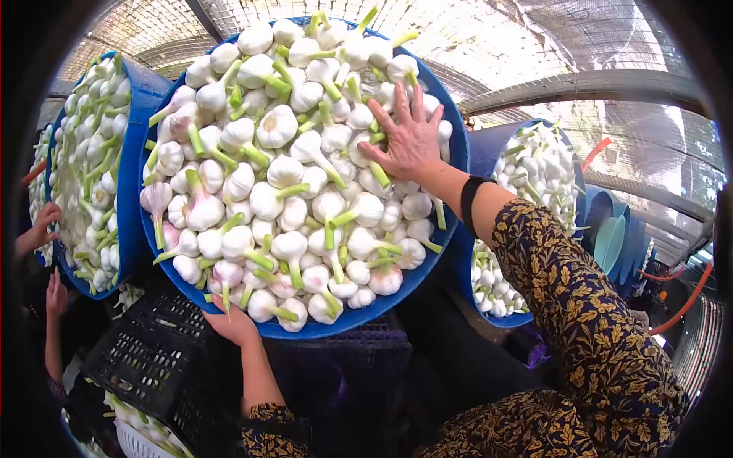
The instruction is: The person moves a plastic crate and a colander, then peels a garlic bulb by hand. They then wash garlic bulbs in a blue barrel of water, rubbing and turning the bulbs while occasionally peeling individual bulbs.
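Observation:
A large blue tub (359,313) is heaped to its rim with white garlic bulbs (276,127), their green stems cut short. My right hand (408,136) lies on the garlic at the upper right with its fingers spread, holding nothing. At the tub's lower left edge, my left hand (235,327) grips the rim, its thumb side up against the nearest bulbs. Part of that hand's fingers is hidden at the rim.
Another blue tub (136,153) of garlic stands left, with another person's hands (46,217) beside it. A third garlic-filled tub (479,145) is on the right. Below left are a black crate (145,343) and a white basket (137,441). Wire mesh (527,46) runs behind.

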`<state>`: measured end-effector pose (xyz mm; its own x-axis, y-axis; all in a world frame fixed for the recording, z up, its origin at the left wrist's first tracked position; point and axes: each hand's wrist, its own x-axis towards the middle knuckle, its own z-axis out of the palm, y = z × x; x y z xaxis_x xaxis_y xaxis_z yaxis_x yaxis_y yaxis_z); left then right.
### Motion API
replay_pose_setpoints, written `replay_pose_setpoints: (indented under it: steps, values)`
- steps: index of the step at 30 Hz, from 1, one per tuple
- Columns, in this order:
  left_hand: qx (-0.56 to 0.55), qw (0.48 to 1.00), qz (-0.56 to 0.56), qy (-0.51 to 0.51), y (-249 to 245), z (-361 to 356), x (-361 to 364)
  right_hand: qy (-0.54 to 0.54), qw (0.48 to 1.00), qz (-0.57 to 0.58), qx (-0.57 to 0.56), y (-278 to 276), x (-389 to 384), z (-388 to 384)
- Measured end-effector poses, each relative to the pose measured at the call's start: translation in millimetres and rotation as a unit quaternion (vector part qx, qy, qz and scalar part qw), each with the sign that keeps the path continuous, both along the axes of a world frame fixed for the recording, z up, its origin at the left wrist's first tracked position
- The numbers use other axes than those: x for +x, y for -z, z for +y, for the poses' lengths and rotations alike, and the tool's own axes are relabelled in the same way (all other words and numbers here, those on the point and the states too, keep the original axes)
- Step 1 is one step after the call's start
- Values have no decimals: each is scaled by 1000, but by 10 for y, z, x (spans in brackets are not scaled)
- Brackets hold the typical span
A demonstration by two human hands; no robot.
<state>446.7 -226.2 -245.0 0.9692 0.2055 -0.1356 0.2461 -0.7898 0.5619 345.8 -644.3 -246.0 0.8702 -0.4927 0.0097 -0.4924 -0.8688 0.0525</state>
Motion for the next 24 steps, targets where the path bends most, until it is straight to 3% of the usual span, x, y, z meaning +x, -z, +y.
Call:
replay_pose_setpoints:
  steps: [3,7,9,11,13,15,16,21,23,24]
  values:
    - [-14,1000,7,6,13,58,-2,-7,1000,-8,-6,237,74,-74]
    - [17,999,26,-21,-95,-74,-10,3,998,48,26,113,14,-23]
    - [15,999,39,-13,-80,-45,17,-18,990,3,139,-202,61,92]
    - [7,999,43,-18,-121,-67,3,-51,987,24,149,-446,-170,663]
    - [-6,999,30,-25,-54,-22,-5,-118,971,74,193,-345,-334,1141]
    - [65,998,10,-12,10,3,19,-109,971,75,198,-184,-275,1233]
    - [32,999,5,-4,63,67,29,-98,973,79,195,-118,-314,1239]
    - [3,999,-20,29,138,131,126,-77,965,57,245,-212,-392,1203]
    - [104,995,1,8,190,202,169,-77,952,-2,295,-304,-591,1305]
    - [67,998,16,14,264,290,227,-75,943,-40,321,-369,-819,1209]
